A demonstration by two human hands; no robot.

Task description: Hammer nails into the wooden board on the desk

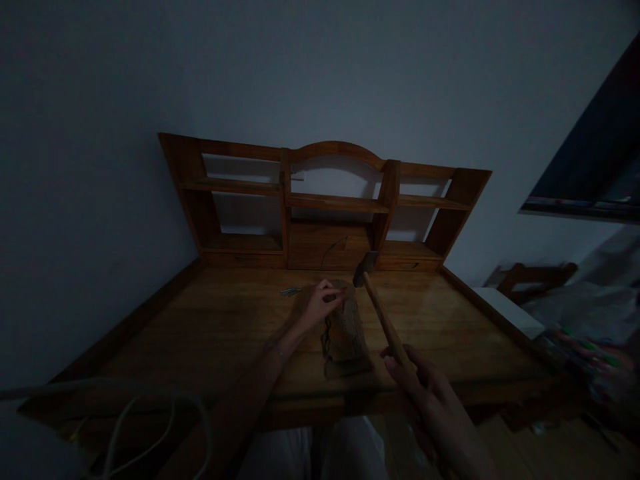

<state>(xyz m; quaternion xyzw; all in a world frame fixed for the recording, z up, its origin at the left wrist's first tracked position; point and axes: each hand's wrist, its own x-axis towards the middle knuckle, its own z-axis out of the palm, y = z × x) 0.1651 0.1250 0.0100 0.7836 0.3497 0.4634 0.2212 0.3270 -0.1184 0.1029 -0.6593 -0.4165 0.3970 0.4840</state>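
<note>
Well, the wood chunk [345, 337] lies on the desk [225, 333], just below the middle of the frame. It looks rough and bumpy, with ragged edges. I think it is hard, stiff and not slippery, and heavy enough to stay put. Its long sides look like the best place to hold it.

The left hand [316, 305] rests at the top end of the chunk. Its fingers are pinched shut on a small dark thing [334, 297], which is too dim to name.

The right hand [425, 393], at the lower right, is wrapped tight around the low end of the hammer [380, 313]. The hammer has a long, smooth wooden handle and a dark, heavy head, which is up in the air just above the chunk.

A thin shiny bit of metal [291, 291] lies on the desk left of the hand. The desk is smooth brown wood, with a shelf unit [335, 200] at the back. A white cord [150, 427] loops at the lower left.
</note>
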